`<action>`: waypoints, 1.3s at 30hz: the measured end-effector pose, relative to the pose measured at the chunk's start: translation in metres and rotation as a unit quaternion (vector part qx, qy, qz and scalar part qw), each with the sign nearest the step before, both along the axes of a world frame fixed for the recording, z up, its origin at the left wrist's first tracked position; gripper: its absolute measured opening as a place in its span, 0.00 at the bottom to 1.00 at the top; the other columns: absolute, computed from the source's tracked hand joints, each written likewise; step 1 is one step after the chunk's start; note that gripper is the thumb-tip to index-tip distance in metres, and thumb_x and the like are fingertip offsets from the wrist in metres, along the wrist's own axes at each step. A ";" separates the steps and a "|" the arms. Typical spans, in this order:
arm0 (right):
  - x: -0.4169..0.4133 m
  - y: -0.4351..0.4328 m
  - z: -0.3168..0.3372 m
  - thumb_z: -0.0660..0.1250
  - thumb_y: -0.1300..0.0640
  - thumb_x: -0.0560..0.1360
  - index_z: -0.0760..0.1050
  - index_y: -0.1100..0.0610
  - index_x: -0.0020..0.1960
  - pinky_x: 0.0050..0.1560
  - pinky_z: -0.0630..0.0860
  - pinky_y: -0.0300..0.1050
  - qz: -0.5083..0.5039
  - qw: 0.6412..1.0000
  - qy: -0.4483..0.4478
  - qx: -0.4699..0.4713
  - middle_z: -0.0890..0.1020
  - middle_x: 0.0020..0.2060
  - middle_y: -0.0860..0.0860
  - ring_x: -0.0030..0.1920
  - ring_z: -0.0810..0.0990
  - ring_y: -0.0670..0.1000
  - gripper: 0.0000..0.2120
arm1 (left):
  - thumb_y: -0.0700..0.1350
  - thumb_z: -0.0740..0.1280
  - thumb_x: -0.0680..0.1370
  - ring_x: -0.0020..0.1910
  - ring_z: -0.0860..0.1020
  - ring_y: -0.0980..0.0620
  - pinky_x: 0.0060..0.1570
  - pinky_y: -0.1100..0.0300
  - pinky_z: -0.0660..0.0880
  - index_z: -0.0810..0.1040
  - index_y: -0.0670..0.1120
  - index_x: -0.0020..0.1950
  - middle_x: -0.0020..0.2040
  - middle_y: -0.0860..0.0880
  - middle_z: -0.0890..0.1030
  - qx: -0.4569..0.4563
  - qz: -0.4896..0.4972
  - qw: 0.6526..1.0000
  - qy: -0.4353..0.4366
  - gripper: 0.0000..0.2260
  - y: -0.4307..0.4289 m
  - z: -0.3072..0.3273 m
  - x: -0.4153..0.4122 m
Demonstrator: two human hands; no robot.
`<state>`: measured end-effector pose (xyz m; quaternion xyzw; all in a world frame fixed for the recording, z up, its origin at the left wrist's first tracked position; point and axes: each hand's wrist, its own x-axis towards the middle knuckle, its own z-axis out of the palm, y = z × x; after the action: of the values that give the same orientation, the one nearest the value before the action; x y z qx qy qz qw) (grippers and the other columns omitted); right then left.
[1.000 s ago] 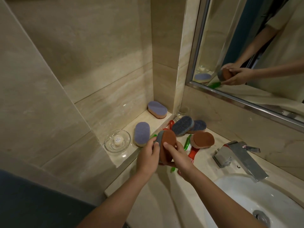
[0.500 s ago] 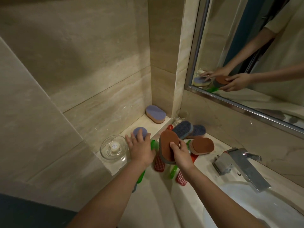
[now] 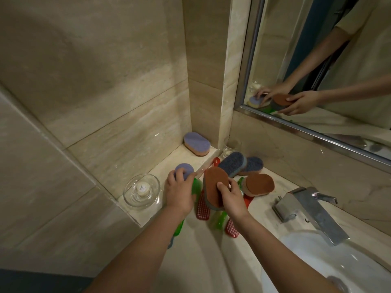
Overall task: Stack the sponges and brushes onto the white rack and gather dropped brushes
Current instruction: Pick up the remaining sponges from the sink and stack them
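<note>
Gripping a purple sponge (image 3: 186, 169) at the front edge of the ledge (image 3: 169, 158), left hand (image 3: 178, 193) fingers curled over it — dish (image 3: 141, 190) just beside. Pinching a brown sponge (image 3: 214, 186), tilted on edge, in right hand (image 3: 231, 198) above brushes (image 3: 203, 210) on counter (image 3: 264, 208). Bare counter toward tap (image 3: 313, 210) and sink (image 3: 317, 261).

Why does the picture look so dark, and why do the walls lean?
Head view: dim light all over; the wide, downward-looking lens tilts the wall tile lines; small glints on the clear glass dish and silver metal tap.
</note>
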<state>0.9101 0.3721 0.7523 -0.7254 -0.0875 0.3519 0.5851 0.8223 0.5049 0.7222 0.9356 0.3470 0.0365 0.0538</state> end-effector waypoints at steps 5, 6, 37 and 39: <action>-0.003 -0.002 0.001 0.58 0.50 0.82 0.63 0.51 0.71 0.49 0.75 0.43 0.005 1.000 0.009 0.000 0.73 0.59 0.50 0.55 0.76 0.50 0.19 | 0.43 0.71 0.70 0.66 0.61 0.44 0.60 0.54 0.70 0.66 0.57 0.67 0.71 0.48 0.59 0.005 -0.007 1.000 -0.020 0.28 -0.002 0.001 -0.002; -0.003 -0.003 0.001 0.58 0.51 0.81 0.63 0.51 0.70 0.51 0.77 0.45 0.001 1.000 0.010 -0.001 0.74 0.59 0.50 0.56 0.76 0.51 0.17 | 0.43 0.71 0.70 0.65 0.62 0.45 0.60 0.54 0.71 0.67 0.57 0.66 0.71 0.48 0.59 -0.016 -0.006 0.999 -0.041 0.27 -0.003 0.003 -0.002; 0.006 -0.249 0.120 0.70 0.51 0.74 0.65 0.36 0.70 0.54 0.78 0.42 -0.219 0.956 -0.145 0.134 0.77 0.57 0.38 0.56 0.78 0.42 0.28 | 0.37 0.53 0.82 0.62 0.76 0.45 0.61 0.43 0.75 0.70 0.58 0.69 0.67 0.47 0.75 -0.655 -0.007 0.675 -0.339 0.21 -0.255 0.132 0.076; 0.006 -0.279 0.134 0.70 0.53 0.73 0.66 0.38 0.70 0.53 0.81 0.48 -0.234 0.950 -0.149 0.143 0.79 0.57 0.41 0.55 0.80 0.46 0.28 | 0.40 0.53 0.82 0.58 0.78 0.47 0.52 0.49 0.80 0.69 0.61 0.69 0.64 0.50 0.75 -0.673 -0.040 0.666 -0.319 0.21 -0.285 0.145 0.078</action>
<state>0.9159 0.0934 0.8865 -0.6784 -0.0509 0.0775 0.7288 0.9004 0.2198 0.8673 0.5889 0.2015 0.0868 0.7779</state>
